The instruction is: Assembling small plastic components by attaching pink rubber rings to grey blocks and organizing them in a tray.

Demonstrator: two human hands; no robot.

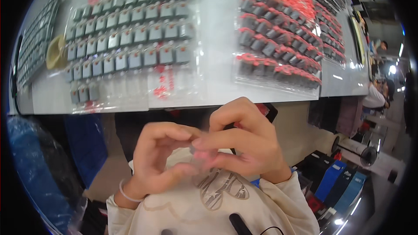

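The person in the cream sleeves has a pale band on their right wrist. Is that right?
Not quite: the head view shows the pale band on the left wrist, not the right. The sleeves are cream.

A white-topped table (217, 56) spans the far side of the scene, its near edge bowed by the lens. Below it on the right lies a pale beige floor (289, 137), with a dull purplish-brown panel (350, 115) standing beyond. To the near right, black, blue and teal box-like items (331, 180) stand in a row, close to a pale beam (386, 164) and a dark disc (369, 156). On the near left are a blue upright panel (88, 152) and a bulky blue mass under glossy clear plastic (30, 169). Toward the far right, a round lamp (392, 68) and a slim light strip (401, 50) glow white in a dim room.
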